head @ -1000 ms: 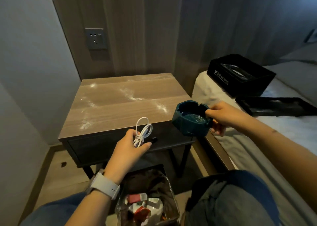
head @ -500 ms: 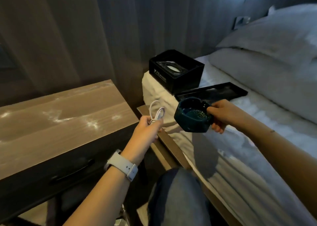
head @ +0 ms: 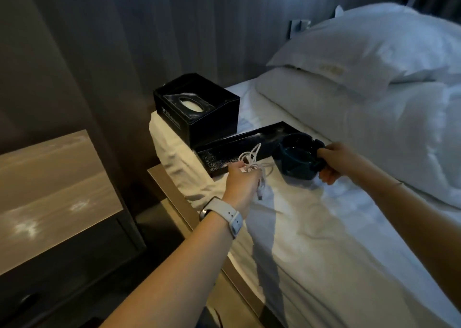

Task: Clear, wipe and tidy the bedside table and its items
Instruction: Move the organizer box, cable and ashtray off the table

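Head view, clearing step. At centre frame the left hand (head: 240, 183) pinched a coiled white cable (head: 253, 162), its fingers clamped on the bundle and its plug end dangling just above the white sheet of the bed (head: 311, 240). Right of centre, the right hand (head: 333, 162) gripped the rim of a dark teal ashtray (head: 296, 159), thumb on top and fingers curled beneath; the ashtray appeared low over the sheet, and whether it touched the sheet could not be told. Just behind both items a long black tray (head: 224, 153), speckled with pale dust, lay on the bed, with a black tissue box (head: 199, 108) beside it toward the upper centre. The table (head: 50, 183), at the left edge of the frame, bore streaks of white powder on its top and carried nothing visible in the part shown. Judged from this layout, the table's items were being parked on the bed so that the top could be wiped. The next move called for setting the ashtray down level, lest any contents spill on the sheet, releasing the cable near the tray, and then fetching a cloth.
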A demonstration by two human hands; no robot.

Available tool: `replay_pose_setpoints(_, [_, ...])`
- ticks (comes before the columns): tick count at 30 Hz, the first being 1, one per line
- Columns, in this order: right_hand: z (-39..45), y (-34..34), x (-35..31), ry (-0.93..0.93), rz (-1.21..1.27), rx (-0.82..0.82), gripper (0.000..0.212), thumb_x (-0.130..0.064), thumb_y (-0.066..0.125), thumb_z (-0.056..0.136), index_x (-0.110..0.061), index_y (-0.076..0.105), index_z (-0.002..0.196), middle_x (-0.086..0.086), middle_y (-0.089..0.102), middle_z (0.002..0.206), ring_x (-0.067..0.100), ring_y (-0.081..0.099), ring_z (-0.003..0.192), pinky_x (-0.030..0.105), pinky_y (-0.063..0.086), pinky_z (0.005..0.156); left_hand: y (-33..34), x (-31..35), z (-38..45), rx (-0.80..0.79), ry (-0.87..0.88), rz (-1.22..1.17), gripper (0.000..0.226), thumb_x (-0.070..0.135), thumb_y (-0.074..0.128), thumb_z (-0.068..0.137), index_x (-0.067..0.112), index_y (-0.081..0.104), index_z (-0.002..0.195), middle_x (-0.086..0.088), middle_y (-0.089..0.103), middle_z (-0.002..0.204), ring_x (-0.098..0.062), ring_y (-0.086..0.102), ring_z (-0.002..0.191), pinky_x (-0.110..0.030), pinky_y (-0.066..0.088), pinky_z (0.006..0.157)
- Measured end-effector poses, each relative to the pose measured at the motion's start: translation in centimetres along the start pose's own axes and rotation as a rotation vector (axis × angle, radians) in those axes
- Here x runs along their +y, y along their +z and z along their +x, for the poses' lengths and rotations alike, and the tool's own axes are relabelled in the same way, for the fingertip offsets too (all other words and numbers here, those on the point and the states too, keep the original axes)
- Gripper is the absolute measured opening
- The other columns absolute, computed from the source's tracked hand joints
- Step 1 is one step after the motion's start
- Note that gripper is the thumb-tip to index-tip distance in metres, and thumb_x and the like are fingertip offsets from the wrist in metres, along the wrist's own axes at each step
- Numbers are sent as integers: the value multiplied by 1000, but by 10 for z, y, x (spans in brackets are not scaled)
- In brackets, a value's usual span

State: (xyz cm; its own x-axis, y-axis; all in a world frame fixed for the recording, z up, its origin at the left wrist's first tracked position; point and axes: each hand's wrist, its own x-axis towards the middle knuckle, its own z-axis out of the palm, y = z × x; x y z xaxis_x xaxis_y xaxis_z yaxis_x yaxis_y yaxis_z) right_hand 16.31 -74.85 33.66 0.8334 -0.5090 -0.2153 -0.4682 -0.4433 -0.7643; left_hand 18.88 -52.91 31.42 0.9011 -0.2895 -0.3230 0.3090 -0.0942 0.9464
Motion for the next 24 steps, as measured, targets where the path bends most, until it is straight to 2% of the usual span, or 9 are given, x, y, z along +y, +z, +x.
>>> replay_pose_setpoints(2, [11,0,5,13,12,-2,28,-11,40,98,8,57,85,17,63,48,23,59,35,25,50,36,16,-4,6,-29,-7,16,30,5,53,85,6,51,115,-10,55,78,-19,52,62,-27,44,58])
replay_pose_setpoints(4, [18,4,9,23,10,-16,27,-11,41,98,8,58,88,19,64,52,24,60,38,28,52,38,25,-10,8,-40,-1,55,8,6,52,83,8,59,88,-11,50,80,-20,48,76,-32,40,69])
replay_pose_setpoints(6, [20,9,14,50,-1,-41,27,-11,41,98,8,59,91,22,64,58,24,61,40,29,54,41,30,-17,9,-51,-20,70,20,6,53,85,17,52,68,-4,47,78,-18,46,82,-32,39,76])
replay_pose_setpoints(9, [20,14,19,78,-1,-43,31,-15,41,100,10,58,99,26,64,66,26,60,41,28,52,38,28,-21,6,-67,22,85,16,9,57,86,14,65,100,-2,60,102,-20,58,99,-34,48,95])
replay_pose_setpoints(12, [11,13,19,31,-13,-11,29,-21,44,100,2,55,115,21,68,67,27,63,48,31,55,46,20,-22,3,-38,79,141,42,16,58,88,16,50,130,1,53,124,-17,54,112,-37,46,100])
replay_pose_setpoints(15, [-15,9,14,-131,-57,130,38,-27,51,97,-13,49,132,10,70,80,25,67,65,37,58,61,9,-19,-9,-31,169,176,34,13,56,89,20,56,123,4,58,117,-10,57,105,-29,49,89])
replay_pose_setpoints(17, [-46,14,8,-249,4,205,30,-23,54,94,-17,56,123,7,69,88,25,67,73,43,58,71,-3,-18,-24,-20,227,183,27,11,55,90,23,59,114,7,62,109,-7,59,97,-21,49,76])
replay_pose_setpoints(20, [-101,42,0,-358,161,87,17,-18,56,92,-29,64,101,2,72,91,19,67,82,43,57,78,-30,-24,-53,-2,289,157,20,13,57,92,31,60,100,10,66,102,-3,60,95,-15,44,71])
replay_pose_setpoints(24, [-166,95,-11,-421,234,-116,18,-23,56,90,-37,64,98,-12,69,97,5,64,92,25,54,80,-79,-35,-101,68,315,124,22,13,59,92,30,61,105,8,66,106,-5,61,100,-20,48,82])
